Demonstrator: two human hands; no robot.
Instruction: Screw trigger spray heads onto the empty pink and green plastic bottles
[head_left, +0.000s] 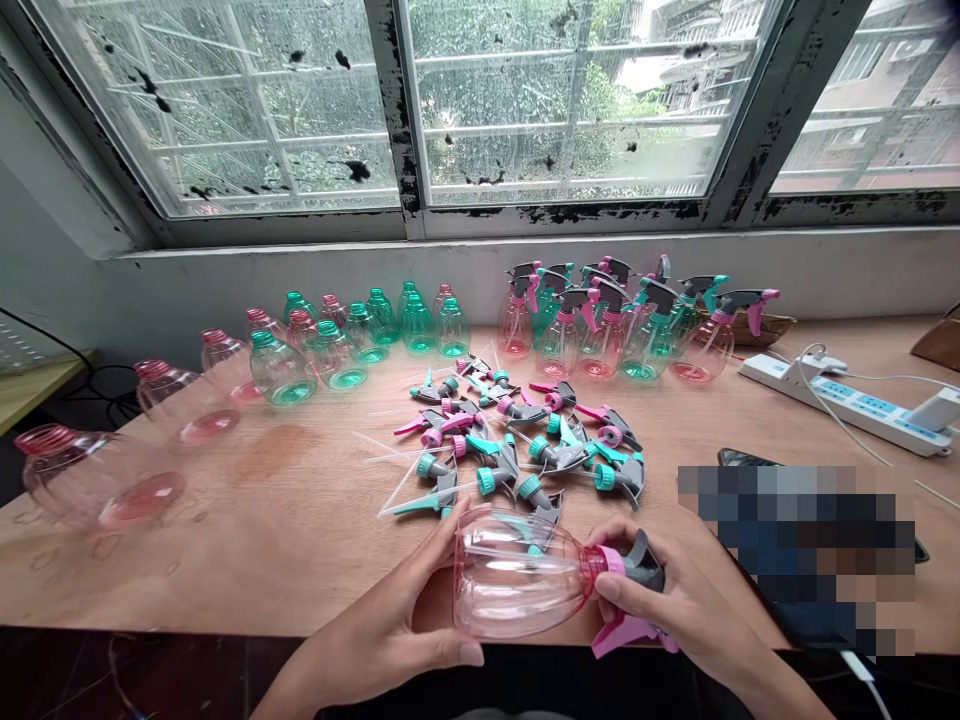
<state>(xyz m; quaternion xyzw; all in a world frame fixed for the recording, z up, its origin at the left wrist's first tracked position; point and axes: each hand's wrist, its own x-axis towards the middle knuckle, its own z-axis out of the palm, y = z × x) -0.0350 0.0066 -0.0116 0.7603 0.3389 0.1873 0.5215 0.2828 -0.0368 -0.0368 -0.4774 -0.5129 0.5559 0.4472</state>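
Note:
A clear pink spray bottle (517,585) lies on its side in the air at the table's front edge, its base to the left. My left hand (386,625) grips the base end between thumb and fingers. At the neck, my right hand (686,590) has its thumb and fingers closed around the pink collar of a grey and pink trigger sprayer (643,562). The sprayer sits on the bottle's neck, with its pink trigger pointing down; whether it is fully tight I cannot tell. Just beyond the bottle lies a pile of loose trigger sprayers (499,475), grey with teal or pink parts and thin tubes.
Open pink and green bottles (281,370) stand at the left and back. Several bottles with sprayers fitted (596,340) stand by the wall. To the right are a white power strip (847,400), cables and a phone (739,458), partly pixelated.

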